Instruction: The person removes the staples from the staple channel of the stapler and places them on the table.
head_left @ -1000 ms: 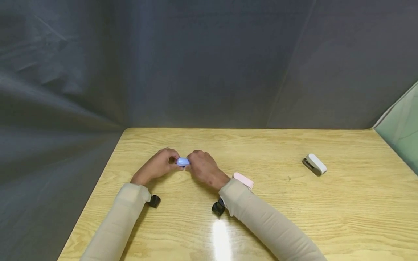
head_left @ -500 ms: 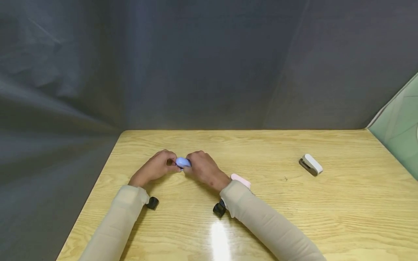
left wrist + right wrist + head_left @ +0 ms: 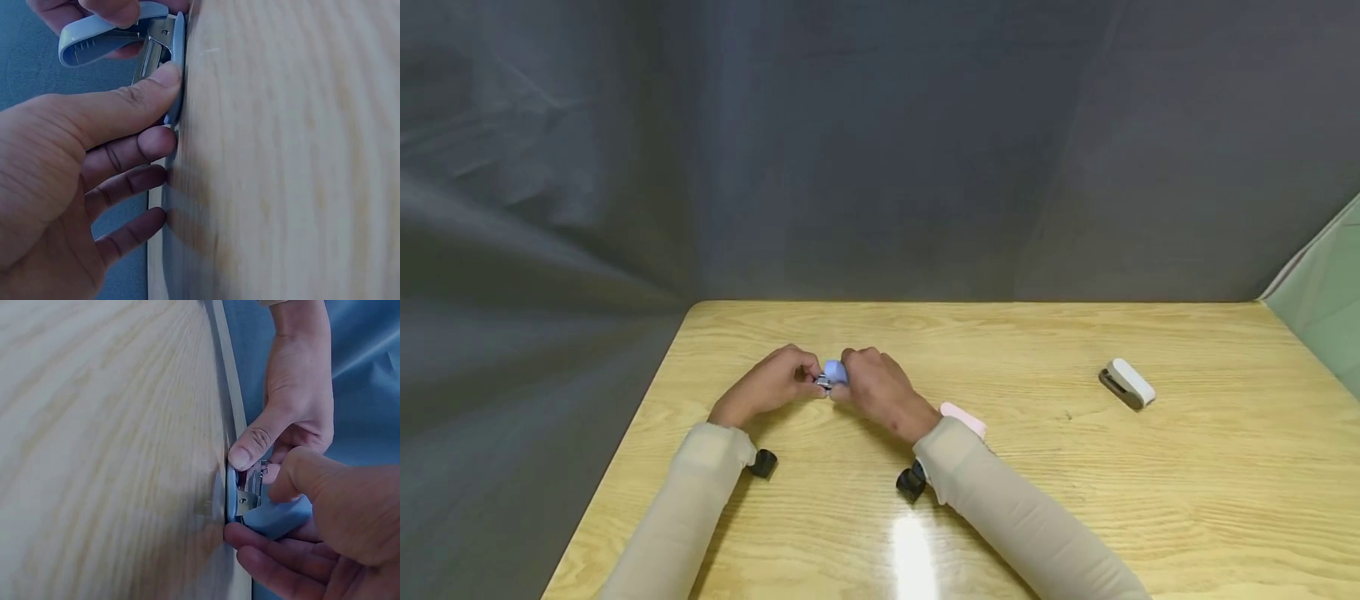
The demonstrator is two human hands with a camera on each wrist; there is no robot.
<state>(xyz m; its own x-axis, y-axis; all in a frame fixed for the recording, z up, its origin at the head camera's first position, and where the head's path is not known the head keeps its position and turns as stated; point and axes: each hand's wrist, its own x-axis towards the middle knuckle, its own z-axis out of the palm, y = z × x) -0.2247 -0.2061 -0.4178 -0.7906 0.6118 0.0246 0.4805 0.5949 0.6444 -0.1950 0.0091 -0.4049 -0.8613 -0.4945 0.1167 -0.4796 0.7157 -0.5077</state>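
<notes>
Lifted since a second ago, the light, stiff blue stapler (image 3: 832, 372) has its cover pinched by the right hand (image 3: 874, 386); the left hand (image 3: 772, 385) pins its base to the tabletop (image 3: 1075, 483).

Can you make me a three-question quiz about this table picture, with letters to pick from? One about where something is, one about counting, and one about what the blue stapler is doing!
1. Where is the white stapler?
A. Alone on the table's right side
B. In the left hand
C. Under the left sleeve

2. How many staplers are on the table?
A. One
B. Three
C. Five

3. What state is the blue stapler in?
A. Lying shut and untouched
B. Its top swung open, held by both hands
C. Standing on the white one

Answers:
1. A, it lies by itself, far from both hands.
2. B, there is a blue one, a white one and a pink stapler beside the right sleeve.
3. B, the left hand presses the base down while the right hand holds the lifted top, and the metal inside shows.
</notes>
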